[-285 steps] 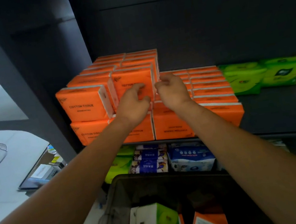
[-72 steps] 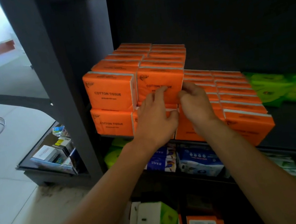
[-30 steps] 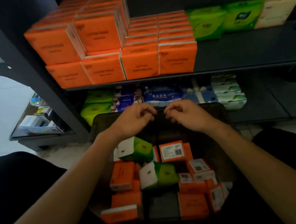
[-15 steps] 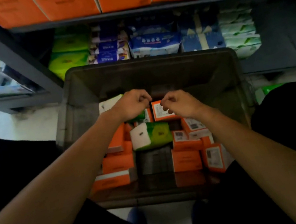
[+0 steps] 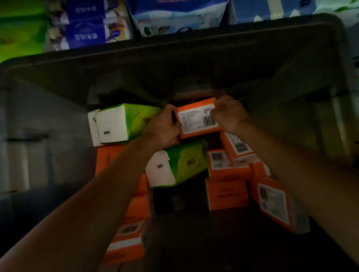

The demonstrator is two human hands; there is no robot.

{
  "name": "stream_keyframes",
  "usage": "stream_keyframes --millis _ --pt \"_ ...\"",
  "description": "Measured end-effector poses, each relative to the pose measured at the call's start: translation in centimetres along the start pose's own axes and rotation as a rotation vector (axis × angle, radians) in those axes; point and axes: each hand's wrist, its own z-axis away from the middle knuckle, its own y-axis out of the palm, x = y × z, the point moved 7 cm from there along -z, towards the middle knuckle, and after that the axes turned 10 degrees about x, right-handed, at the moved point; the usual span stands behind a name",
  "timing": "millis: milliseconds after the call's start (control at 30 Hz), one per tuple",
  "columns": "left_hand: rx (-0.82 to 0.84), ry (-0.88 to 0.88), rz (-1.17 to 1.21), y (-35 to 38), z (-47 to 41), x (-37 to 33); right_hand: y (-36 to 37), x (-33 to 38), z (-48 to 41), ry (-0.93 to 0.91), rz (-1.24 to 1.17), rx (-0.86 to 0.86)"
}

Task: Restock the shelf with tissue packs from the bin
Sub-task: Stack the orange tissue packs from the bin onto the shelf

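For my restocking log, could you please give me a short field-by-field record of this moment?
left hand: grips the left end of the orange pack
right hand: grips its right end
orange pack: barcode label up, inside the bin
green packs: two, one left of the held pack, one nearer
other orange packs: several loose in the bin
beyond bin: blue packs

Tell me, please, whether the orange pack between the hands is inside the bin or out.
Inside: the orange pack, gripped by left hand and right hand, sits within the bin walls.
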Motion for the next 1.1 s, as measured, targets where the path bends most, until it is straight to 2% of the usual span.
stream_keyframes --millis 133,367,500,667,800,867,967,1100 --pt "0.015 -0.068 0.204 1.0 -1.6 0.9 2.0 -1.9 -1.6 0.087 -0.189 0.003" --pt "0.112 -0.179 0.55 2.0 -0.2 -0.1 2.6 -3.7 -1.0 0.221 -0.272 0.017" --pt "0.187 -0.227 0.74 1.5 2.6 -0.8 0.8 -2.0 0.7 0.176 -0.286 -0.033" --pt "0.17 -0.198 0.607 0.3 6.7 -1.9 0.2 1.5 3.9 0.026 -0.541 0.005" --pt "0.022 -0.082 0.413 -2.7 10.6 -3.9 -1.0 4.1 8.7 -0.016 -0.765 0.111" --pt "-0.05 -0.027 0.374 -4.1 12.6 -5.3 -1.3 4.7 10.1 -0.081 -0.749 0.129" --pt "-0.065 0.005 0.457 -5.6 15.3 -6.8 -1.7 5.6 12.1 -0.148 -0.59 0.069" --pt "-0.151 0.081 0.415 -8.2 18.6 -7.2 -1.0 7.5 14.7 -0.226 -0.705 0.122"
